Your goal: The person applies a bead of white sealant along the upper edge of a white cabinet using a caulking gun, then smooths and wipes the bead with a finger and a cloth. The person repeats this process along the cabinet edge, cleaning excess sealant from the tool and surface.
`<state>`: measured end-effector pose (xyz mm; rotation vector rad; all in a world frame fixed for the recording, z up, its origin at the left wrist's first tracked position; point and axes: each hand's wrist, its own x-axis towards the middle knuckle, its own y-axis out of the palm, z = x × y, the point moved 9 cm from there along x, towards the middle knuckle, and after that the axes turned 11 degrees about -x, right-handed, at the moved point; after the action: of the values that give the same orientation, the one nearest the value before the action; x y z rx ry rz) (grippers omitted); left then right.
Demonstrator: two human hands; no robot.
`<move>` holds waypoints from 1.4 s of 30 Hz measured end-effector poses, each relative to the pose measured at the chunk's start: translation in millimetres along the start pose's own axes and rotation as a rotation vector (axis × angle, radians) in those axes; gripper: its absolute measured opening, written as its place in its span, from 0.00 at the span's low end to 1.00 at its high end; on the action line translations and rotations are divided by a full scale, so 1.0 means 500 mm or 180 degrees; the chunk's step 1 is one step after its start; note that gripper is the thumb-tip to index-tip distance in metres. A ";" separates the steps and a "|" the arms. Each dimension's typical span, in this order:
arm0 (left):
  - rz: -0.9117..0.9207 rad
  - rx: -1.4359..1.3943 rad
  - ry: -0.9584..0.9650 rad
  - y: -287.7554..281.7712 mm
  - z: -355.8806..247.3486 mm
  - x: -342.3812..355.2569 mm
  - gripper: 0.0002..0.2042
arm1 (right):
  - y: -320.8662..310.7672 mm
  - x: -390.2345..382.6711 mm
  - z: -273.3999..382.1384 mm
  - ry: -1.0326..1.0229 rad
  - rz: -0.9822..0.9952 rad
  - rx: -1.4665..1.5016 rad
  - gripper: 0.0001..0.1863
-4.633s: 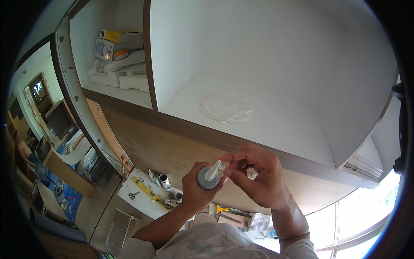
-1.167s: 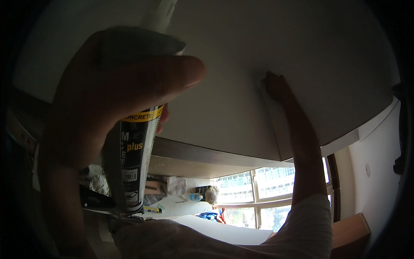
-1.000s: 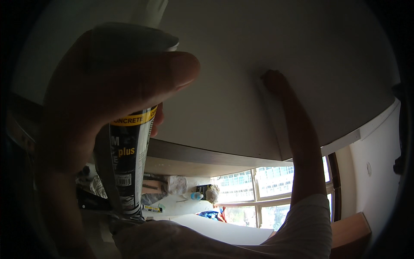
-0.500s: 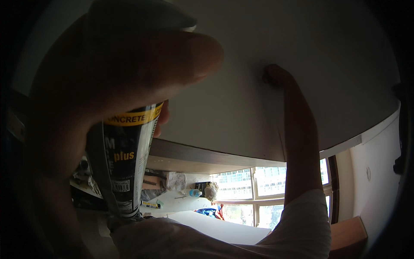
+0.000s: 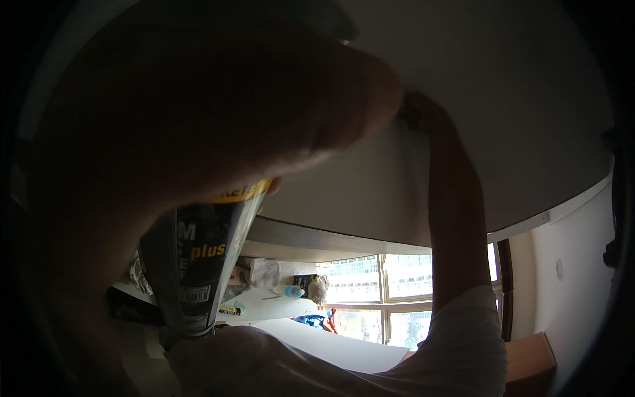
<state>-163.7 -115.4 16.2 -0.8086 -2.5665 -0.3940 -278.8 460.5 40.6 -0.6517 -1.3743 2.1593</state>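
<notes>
Close to the camera, my left hand (image 5: 264, 112) wraps around a dark adhesive tube (image 5: 215, 264) with a yellow band and a barcode. The thumb lies across the tube's upper part and hides it. Above the thumb, a greyish-green object (image 5: 317, 16) shows in shadow; I cannot make out its kind. Farther off, my right hand (image 5: 418, 111) is raised against a large pale panel (image 5: 350, 192), with its fingers curled in. Shadow and the left thumb's tip hide whatever those fingers hold, if anything.
A window (image 5: 403, 284) stands below the panel's edge. Left of it, a pale surface holds a plastic bag (image 5: 263, 272), a blue-labelled bottle (image 5: 294, 291) and a yellow-and-black tube (image 5: 229, 310). Blue and red cloth (image 5: 321, 321) lies nearer. A brown wooden piece (image 5: 531, 357) is at lower right.
My left hand has shifted right and fills more of the view, covering more of the tube's yellow band. The tube has moved slightly right and down. My right hand stays at the panel.
</notes>
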 end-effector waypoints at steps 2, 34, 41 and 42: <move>0.0011 -0.0002 0.0009 -0.005 -0.002 -0.003 0.25 | -0.025 -0.024 0.013 -0.0348 -0.0031 -0.0887 0.16; -0.0279 -0.0285 -0.0183 -0.032 0.014 -0.024 0.21 | 0.009 -0.004 -0.020 0.0055 0.0488 0.0486 0.12; -0.0335 -0.0768 0.0071 -0.033 0.022 -0.029 0.26 | -0.029 -0.117 0.014 0.0137 -0.0258 0.0130 0.11; -0.0302 -0.0709 0.0064 -0.033 0.020 -0.030 0.26 | -0.038 -0.124 0.014 0.0193 -0.0441 -0.0026 0.12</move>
<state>-165.4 -131.8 -1.8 -0.7546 -2.5794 -0.7241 -233.2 423.4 68.6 -0.6018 -1.3562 2.0105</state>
